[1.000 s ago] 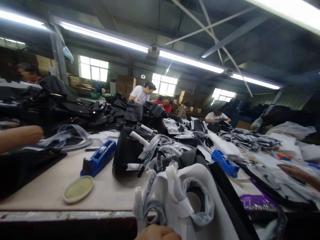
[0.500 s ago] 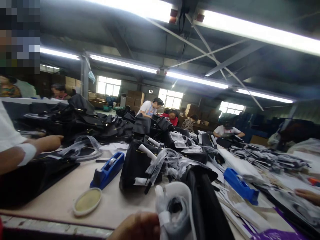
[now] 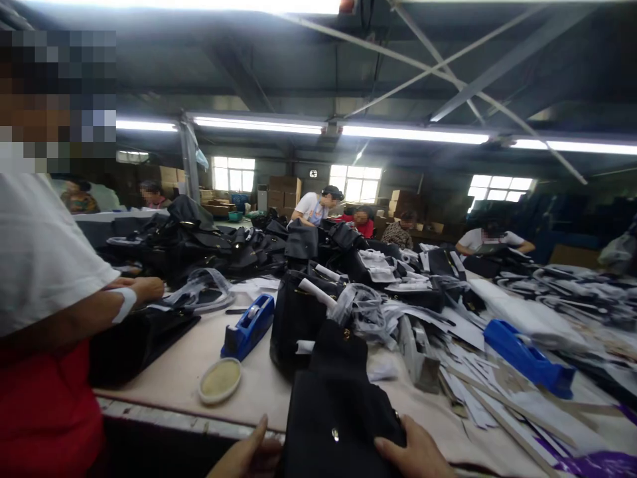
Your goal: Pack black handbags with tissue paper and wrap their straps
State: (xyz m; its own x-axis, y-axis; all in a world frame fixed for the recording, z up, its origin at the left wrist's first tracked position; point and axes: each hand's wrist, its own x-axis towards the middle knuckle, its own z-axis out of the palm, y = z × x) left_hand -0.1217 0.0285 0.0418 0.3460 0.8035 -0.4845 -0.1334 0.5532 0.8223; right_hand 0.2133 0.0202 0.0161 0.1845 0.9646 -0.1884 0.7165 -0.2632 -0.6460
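Right hand point(image 3: 418, 448) pinches the bag point(image 3: 318, 415) at the table's point(image 3: 174, 372) near edge; left hand point(image 3: 249, 457) half-curled alongside, can't tell if gripping. Flap point(image 3: 343, 355) looks up, so not fastened yet imo.

Black bags point(image 3: 239, 247) heaped before several workers point(image 3: 311, 210) show a workshop.

Two bare hands face each other at the bottom of the frame, set a short way apart, the wrists and forearms beyond the lower edge. The left hand point(image 3: 251, 457) has its thumb raised and spread from the fingers, which point inward in shadow. The right hand point(image 3: 417, 453) is bent in a grip, its thumb reaching inward and the rest of its fingers largely hidden.
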